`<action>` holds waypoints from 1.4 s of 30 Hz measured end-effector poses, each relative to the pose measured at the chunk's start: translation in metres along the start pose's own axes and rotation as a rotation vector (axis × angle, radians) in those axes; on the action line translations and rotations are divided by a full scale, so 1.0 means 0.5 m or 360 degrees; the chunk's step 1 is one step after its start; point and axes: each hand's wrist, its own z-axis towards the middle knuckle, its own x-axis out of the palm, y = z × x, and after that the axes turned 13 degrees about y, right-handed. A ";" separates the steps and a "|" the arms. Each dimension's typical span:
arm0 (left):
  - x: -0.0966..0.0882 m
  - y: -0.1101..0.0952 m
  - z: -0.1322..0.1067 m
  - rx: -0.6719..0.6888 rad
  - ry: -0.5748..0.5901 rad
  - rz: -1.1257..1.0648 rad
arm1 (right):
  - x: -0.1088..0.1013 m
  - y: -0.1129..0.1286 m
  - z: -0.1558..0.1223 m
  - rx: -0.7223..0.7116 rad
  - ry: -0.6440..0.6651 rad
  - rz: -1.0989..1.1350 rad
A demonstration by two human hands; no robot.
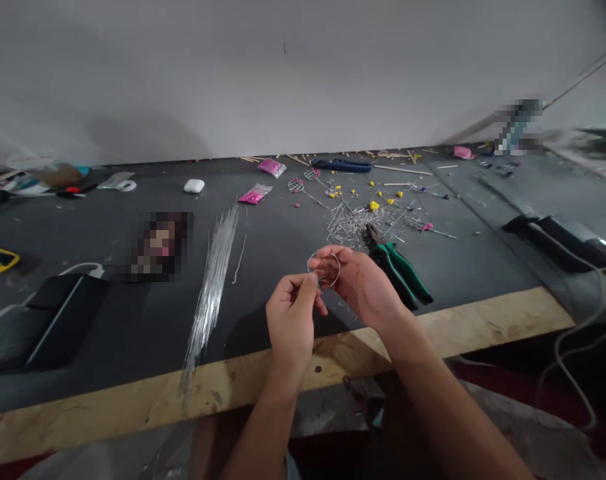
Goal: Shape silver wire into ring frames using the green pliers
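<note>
Over the table's front part, both my hands meet at a thin wire ring (339, 269). My left hand (291, 317) pinches its lower left side between thumb and index finger. Curved around the ring's far and right side are the fingers of my right hand (365, 287); its thumb is partly hidden. Pliers with green and black handles (400, 267) lie just right of my right hand. Beyond them spreads a pile of short cut wires (350, 227). To the left lies a long bundle of straight wires (215, 273), with a small twisted wire (239, 260) beside it.
Pink packets (255, 194), yellow bits (374, 205) and a dark blue tool (343, 165) lie toward the wall. A white earbud case (194, 186) stands at the back left. Black devices (65, 320) with cables sit at both sides. A wooden strip (133, 410) edges the table.
</note>
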 end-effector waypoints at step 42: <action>-0.019 -0.028 0.004 -0.0278 0.0601 -0.0857 | 0.021 0.005 -0.022 -0.0175 -0.0120 -0.0128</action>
